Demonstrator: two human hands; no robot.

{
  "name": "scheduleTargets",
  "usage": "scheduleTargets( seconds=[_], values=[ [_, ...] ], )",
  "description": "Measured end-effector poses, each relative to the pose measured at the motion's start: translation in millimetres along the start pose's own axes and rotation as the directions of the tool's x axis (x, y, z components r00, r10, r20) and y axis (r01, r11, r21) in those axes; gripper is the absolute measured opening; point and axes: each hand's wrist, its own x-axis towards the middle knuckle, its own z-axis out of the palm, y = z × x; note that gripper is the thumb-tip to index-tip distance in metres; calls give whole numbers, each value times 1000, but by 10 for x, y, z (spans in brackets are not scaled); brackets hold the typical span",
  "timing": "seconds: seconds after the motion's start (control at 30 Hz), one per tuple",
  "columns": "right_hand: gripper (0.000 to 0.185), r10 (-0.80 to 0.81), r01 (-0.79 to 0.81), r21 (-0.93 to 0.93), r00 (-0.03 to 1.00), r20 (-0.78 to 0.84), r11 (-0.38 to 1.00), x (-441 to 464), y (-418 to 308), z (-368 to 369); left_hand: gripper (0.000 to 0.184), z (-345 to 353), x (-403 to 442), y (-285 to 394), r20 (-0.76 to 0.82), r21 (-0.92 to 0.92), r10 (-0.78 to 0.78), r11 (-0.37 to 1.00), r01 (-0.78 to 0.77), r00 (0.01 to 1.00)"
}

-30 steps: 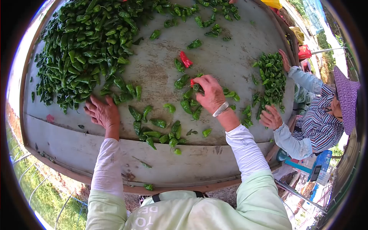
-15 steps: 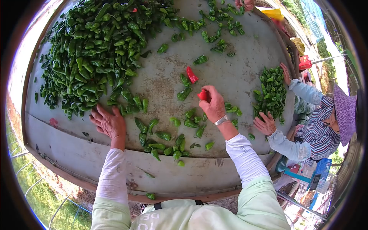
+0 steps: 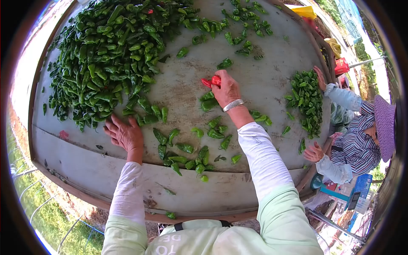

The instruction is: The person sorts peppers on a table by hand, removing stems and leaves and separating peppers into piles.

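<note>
My right hand is closed round a red pepper over the middle of the table. Against that pepper, at my fingertips, lies a second red pepper; whether I grip it too is unclear. Green peppers lie just below these fingers. My left hand rests with fingers spread at the lower edge of the big heap of green peppers, holding nothing. Between my arms, loose green peppers are scattered across the grey tabletop.
At the right, a co-worker in a purple hat has one hand beside a smaller pile of green peppers. Their other hand is near the table edge. A blue-green scale stands at lower right.
My right hand has moved up and slightly left with its red pepper, reaching the other one. The co-worker's lower hand has drawn back from the pile. A hand at the top has left view.
</note>
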Motion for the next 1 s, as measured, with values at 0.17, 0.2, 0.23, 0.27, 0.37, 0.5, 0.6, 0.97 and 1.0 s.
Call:
scheduleTargets(
  seconds=[0.17, 0.2, 0.23, 0.27, 0.37, 0.5, 0.6, 0.97, 1.0],
  values=[
    [37, 324, -318, 318, 945, 33, 893, -283, 75, -113, 68, 32, -3, -1, -7, -6, 17, 1000, -17, 1000],
    [37, 435, -427, 515, 893, 114, 743, -390, 93, -145, 68, 31, -4, -11, -17, -12, 18, 1000, -18, 1000],
    [37, 462, -444, 507, 881, 98, 738, -549, 69, -202, 68, 31, -18, -18, 4, -17, 46, 999, -46, 999],
    [36, 490, -456, 777, 843, 221, 434, -758, 16, -269, 68, 28, -14, -16, -1, -9, 33, 999, -33, 999],
    [36, 319, -464, 865, 804, 501, -188, -1524, -170, -637, 67, 90, 10, -45, -21, -8, 48, 999, -49, 999],
    [36, 301, -526, 771, 717, 629, -360, -2713, -411, -1126, 68, 123, 29, -82, -18, -12, 46, 999, -46, 999],
    [35, 325, -535, 726, 658, 679, -432, -3629, -477, -1475, 68, 174, 66, -109, -35, 2, 43, 999, -43, 998],
    [30, 873, -115, 897, 208, 442, -427, -6157, -170, -1938, 71, 200, 110, -143, -9, 20, 63, 998, -63, 998],
    [27, 968, -93, 965, 16, 249, -247, -6340, 15, -1847, 72, 283, 157, -186, -48, 26, 76, 997, -74, 996]
  ],
)
